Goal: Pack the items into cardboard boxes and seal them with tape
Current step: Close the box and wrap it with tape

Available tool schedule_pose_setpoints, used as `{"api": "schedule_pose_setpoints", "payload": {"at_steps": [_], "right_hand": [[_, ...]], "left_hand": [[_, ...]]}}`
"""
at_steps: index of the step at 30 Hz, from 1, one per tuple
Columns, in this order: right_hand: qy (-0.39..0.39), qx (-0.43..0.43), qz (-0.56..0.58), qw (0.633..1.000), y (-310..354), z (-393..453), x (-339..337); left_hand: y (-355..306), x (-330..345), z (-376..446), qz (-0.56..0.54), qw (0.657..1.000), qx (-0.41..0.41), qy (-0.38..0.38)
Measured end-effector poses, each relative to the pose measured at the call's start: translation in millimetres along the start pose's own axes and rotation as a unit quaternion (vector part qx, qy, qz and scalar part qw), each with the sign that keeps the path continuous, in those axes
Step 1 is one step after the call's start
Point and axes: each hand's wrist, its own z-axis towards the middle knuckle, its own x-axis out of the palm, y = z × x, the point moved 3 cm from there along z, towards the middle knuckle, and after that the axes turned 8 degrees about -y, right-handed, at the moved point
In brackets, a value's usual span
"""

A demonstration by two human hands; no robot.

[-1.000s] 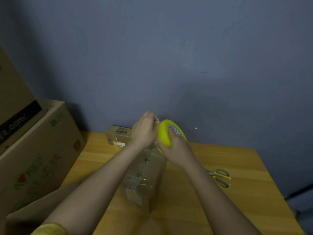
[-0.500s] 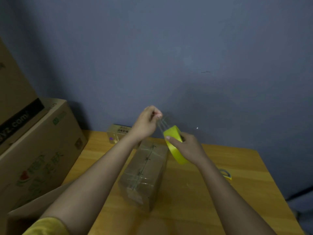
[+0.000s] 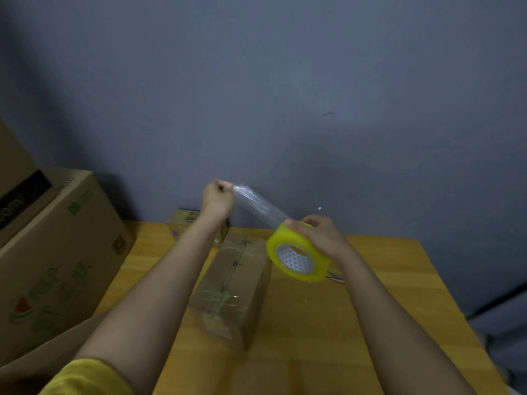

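Observation:
A small closed cardboard box point(image 3: 228, 286) with clear tape across its top lies on the wooden table point(image 3: 370, 309). Above its far end my right hand point(image 3: 319, 235) grips a yellow roll of clear tape point(image 3: 298, 256). My left hand point(image 3: 218, 198) pinches the free end of the tape. A clear strip of tape point(image 3: 259, 206) stretches in the air between the two hands.
Large cardboard boxes point(image 3: 51, 252) stand stacked at the left of the table. A smaller taped box point(image 3: 185, 219) sits at the back by the blue wall. Scissors point(image 3: 335, 276) lie mostly hidden behind the roll and my right forearm.
My hands have drawn apart: the left rose up and back with the tape end, the right moved right and down with the roll. The strip between them grew longer.

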Motion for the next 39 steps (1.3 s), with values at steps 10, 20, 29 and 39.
{"api": "schedule_pose_setpoints", "payload": {"at_steps": [10, 20, 29, 39], "right_hand": [[0.020, 0.045, -0.305, 0.951, -33.9, 6.2, 31.5], [0.039, 0.083, -0.349, 0.933, -52.6, 31.4, 50.7], [0.046, 0.096, -0.352, 0.930, -56.4, 47.6, 57.1], [0.050, 0.094, -0.359, 0.927, -59.5, 50.3, 66.7]], "left_hand": [[115.5, -37.2, 7.7, -0.043, 0.976, -0.211, -0.010], [153.5, -18.8, 30.9, -0.081, 0.976, -0.202, 0.008], [169.6, -6.7, 53.6, -0.095, 0.969, -0.224, 0.035], [193.2, -4.6, 61.2, -0.083, 0.964, -0.247, 0.046]]}}
